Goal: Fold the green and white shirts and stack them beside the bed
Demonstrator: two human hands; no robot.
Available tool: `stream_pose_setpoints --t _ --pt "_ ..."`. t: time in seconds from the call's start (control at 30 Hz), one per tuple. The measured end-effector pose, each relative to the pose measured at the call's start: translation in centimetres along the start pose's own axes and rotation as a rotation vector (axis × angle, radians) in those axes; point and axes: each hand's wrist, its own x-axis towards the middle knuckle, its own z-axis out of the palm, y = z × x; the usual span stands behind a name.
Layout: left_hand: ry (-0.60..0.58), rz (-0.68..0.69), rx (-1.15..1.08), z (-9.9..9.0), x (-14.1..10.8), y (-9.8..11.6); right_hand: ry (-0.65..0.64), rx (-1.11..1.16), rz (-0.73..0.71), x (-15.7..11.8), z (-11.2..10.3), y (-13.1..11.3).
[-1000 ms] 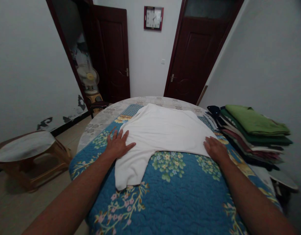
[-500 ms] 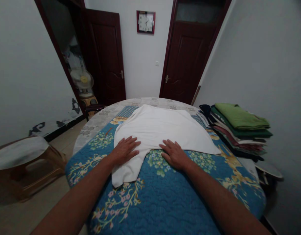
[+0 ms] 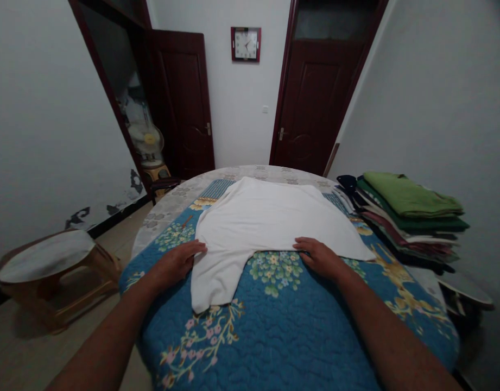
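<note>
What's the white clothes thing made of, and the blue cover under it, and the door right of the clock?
White garment: soft, matte cloth, perhaps cotton knit; it lies limp with small wrinkles.
Blue cover: quilted fabric, perhaps cotton or polyester; wavy stitch-like lines pucker its surface.
Door: smooth, dark reddish finish with panel outlines; wood or painted metal, I can't tell which.

Head-height view, forward and down
</note>
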Motion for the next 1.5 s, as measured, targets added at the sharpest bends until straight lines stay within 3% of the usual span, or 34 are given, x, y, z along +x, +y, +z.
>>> stream_pose_setpoints --t 0.13,0.23,0.43,0.63,0.83,1.03,1.3,1.5 --pt "-0.035 0.062 0.025 -0.4 0.0 0.6 0.017 0.000 0.111 -1.8 -1.5 3.3" --pt "-0.066 0.101 0.004 -0.9 0.4 1.3 0.049 0.011 0.126 -2.5 -1.5 4.3" --pt "-0.207 0.172 -0.079 -1.5 1.5 2.2 0.054 -0.023 0.135 -2.3 -0.9 3.8" --pt "-0.202 0.165 -0.086 -1.4 2.7 3.4 0.044 -0.013 0.133 -2.4 -1.1 3.9" --pt "-0.315 0.166 0.035 -3.0 0.7 4.2 0.052 0.013 0.126 -2.5 -1.2 3.8" --pt "-0.239 0.212 0.074 -3.1 -0.9 2.6 0.023 -0.060 0.215 -3.2 -2.3 5.5" --pt "-0.046 0.245 0.173 0.9 1.4 -0.4 0.021 -0.234 0.558 -6.0 -6.0 9.3" --pt "-0.132 0.334 0.167 0.0 0.4 -2.7 0.111 -0.245 0.638 -7.0 -7.1 11.1"
